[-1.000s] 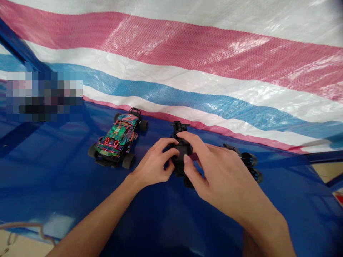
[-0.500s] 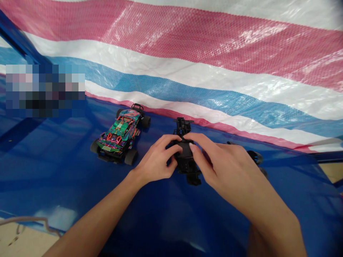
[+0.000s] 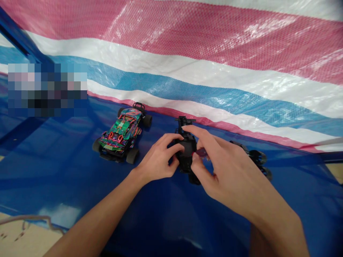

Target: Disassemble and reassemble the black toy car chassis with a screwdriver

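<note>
A black toy car chassis (image 3: pixel 189 147) lies on the blue surface between my hands, with a flat dark panel in its middle. My left hand (image 3: pixel 159 155) is closed on the chassis's left side, fingertips on the panel's edge and thumb lower down. My right hand (image 3: pixel 227 164) grips it from the right: the index finger reaches to the far end, while the thumb presses near the panel's right edge. Something small and reddish shows beside that thumb, too unclear to name. To the left stands a toy car (image 3: pixel 122 130) with a green, purple and orange body.
Another black wheeled thing (image 3: pixel 258 159) stands partly hidden behind my right hand. A striped plastic sheet (image 3: pixel 171 60) hangs along the back of the blue tabletop (image 3: pixel 160 214). A cable (image 3: pixel 32 217) runs past the lower left edge. One area at the upper left is pixelated.
My right index finger has stretched toward the chassis's far end, and the thumb has dropped to the panel's lower right edge. My left hand stays nearly in place.
</note>
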Motion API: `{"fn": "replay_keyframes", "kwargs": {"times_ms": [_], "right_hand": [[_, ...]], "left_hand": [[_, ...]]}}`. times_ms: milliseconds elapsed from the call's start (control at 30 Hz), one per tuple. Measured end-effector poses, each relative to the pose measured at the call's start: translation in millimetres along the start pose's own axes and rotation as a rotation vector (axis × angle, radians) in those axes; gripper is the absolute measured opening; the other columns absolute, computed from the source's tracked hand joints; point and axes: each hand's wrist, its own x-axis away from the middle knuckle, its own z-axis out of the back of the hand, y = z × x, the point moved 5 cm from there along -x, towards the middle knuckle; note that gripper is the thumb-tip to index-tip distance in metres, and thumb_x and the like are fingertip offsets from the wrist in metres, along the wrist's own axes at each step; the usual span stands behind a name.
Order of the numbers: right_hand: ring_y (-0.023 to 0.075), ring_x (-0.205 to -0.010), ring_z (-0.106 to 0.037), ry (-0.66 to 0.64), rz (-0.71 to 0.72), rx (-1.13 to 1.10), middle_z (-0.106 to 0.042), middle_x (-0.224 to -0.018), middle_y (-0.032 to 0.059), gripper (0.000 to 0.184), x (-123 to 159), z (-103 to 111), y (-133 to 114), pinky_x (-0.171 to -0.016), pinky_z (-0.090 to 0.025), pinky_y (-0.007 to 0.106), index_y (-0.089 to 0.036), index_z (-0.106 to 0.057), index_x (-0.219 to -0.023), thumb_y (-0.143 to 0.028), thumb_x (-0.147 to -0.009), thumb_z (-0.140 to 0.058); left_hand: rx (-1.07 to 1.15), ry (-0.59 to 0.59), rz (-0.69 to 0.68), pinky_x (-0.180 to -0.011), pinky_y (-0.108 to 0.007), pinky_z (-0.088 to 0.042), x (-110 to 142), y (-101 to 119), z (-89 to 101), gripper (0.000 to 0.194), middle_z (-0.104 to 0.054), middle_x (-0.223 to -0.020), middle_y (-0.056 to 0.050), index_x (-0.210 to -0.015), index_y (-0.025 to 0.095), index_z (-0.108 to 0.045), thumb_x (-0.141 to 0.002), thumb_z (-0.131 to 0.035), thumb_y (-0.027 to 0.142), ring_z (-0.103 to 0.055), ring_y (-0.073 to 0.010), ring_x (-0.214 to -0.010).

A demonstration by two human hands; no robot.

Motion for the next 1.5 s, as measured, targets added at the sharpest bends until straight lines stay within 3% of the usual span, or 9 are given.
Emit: {"fn": "replay_keyframes", "kwargs": {"times_ms": [100, 167, 333, 533, 667, 833, 1000, 1167, 1500], "right_hand": [[0.0248, -0.062, -0.074, -0.026, -0.024, 0.1, -0.077, -0.074, 0.0041, 0.029, 0.0, -1.3, 3.0, -0.06, -0.049, 0.033, -0.02, -0.072, -0.121, -0.034, -0.107, -0.051], [0.0238, -0.056, -0.071, -0.046, -0.034, 0.121, -0.074, -0.067, 0.002, 0.029, -0.4, -1.8, 5.5, -0.056, -0.045, 0.032, -0.021, -0.072, -0.12, -0.031, -0.108, -0.049], [0.0236, -0.083, -0.079, -0.036, -0.051, -0.005, -0.081, -0.1, 0.0057, 0.043, -0.9, 1.5, 7.5, -0.07, -0.053, 0.032, -0.022, -0.062, -0.14, -0.016, -0.099, -0.051], [0.0222, -0.062, -0.074, -0.064, -0.064, 0.02, -0.077, -0.076, 0.0, 0.032, 0.1, 0.7, 9.4, -0.058, -0.048, 0.032, -0.023, -0.061, -0.138, -0.029, -0.109, -0.049], [0.022, -0.095, -0.08, -0.045, -0.031, -0.08, -0.08, -0.119, 0.0071, 0.043, -0.9, 3.7, 5.6, -0.081, -0.057, 0.032, -0.024, -0.053, -0.145, -0.015, -0.103, -0.052], [0.024, -0.068, -0.076, -0.104, -0.074, 0.024, -0.077, -0.079, 0.0028, 0.021, -0.8, 1.3, 8.0, -0.066, -0.052, 0.033, -0.023, -0.067, -0.118, -0.032, -0.11, -0.049], [0.022, -0.09, -0.079, -0.074, -0.048, -0.108, -0.08, -0.104, 0.0049, 0.035, -2.0, 3.3, 5.1, -0.079, -0.054, 0.031, -0.024, -0.058, -0.134, -0.014, -0.1, -0.052], [0.0202, -0.064, -0.074, -0.104, -0.064, -0.05, -0.074, -0.073, -0.0011, 0.019, -3.6, 1.5, 5.5, -0.061, -0.044, 0.029, -0.023, -0.066, -0.116, -0.029, -0.109, -0.049], [0.0145, -0.064, -0.07, -0.021, -0.067, -0.14, -0.075, -0.082, -0.0017, 0.028, -5.0, 8.2, 12.7, -0.062, -0.047, 0.024, -0.023, -0.063, -0.123, -0.013, -0.101, -0.051]], "left_hand": [[-0.006, -0.004, 0.003, -0.11, -0.051, -0.059, 0.2, 0.0, 0.1, 0.04, -0.064, -0.137, -0.014, -0.114, 0.021, -0.068, -0.08, -0.059, 0.001, -0.065, -0.0304, -0.129], [-0.012, -0.008, 0.0, -0.109, -0.051, -0.06, 0.3, 0.3, -0.1, 0.04, -0.064, -0.138, -0.014, -0.114, 0.021, -0.068, -0.081, -0.059, 0.001, -0.065, -0.0305, -0.128], [-0.019, 0.008, -0.003, -0.107, -0.05, -0.061, 0.5, 0.3, 0.1, 0.037, -0.064, -0.137, -0.014, -0.109, 0.021, -0.067, -0.079, -0.06, 0.0, -0.065, -0.03, -0.126], [-0.017, -0.003, -0.002, -0.109, -0.051, -0.06, 0.1, 0.3, -0.4, 0.041, -0.064, -0.138, -0.014, -0.113, 0.022, -0.068, -0.079, -0.059, 0.001, -0.064, -0.0305, -0.129], [-0.023, -0.005, 0.011, -0.109, -0.05, -0.059, -0.2, 0.5, -0.4, 0.037, -0.064, -0.138, -0.014, -0.108, 0.021, -0.069, -0.079, -0.06, 0.001, -0.064, -0.0307, -0.128], [-0.029, -0.003, 0.002, -0.108, -0.051, -0.06, -0.5, 1.0, -0.8, 0.039, -0.065, -0.136, -0.014, -0.112, 0.022, -0.068, -0.08, -0.059, 0.001, -0.065, -0.031, -0.128], [-0.024, 0.006, 0.004, -0.107, -0.051, -0.061, -0.5, 0.7, -0.2, 0.036, -0.064, -0.136, -0.013, -0.108, 0.022, -0.069, -0.08, -0.06, 0.001, -0.065, -0.0313, -0.127], [-0.021, 0.002, -0.011, -0.107, -0.051, -0.061, -0.2, -0.3, -0.9, 0.036, -0.064, -0.136, -0.015, -0.112, 0.02, -0.068, -0.082, -0.058, 0.002, -0.065, -0.0316, -0.127], [-0.024, -0.015, 0.008, -0.109, -0.05, -0.06, -1.1, 1.4, 0.7, 0.036, -0.064, -0.138, -0.014, -0.109, 0.021, -0.069, -0.081, -0.059, 0.001, -0.064, -0.0313, -0.129]]}}
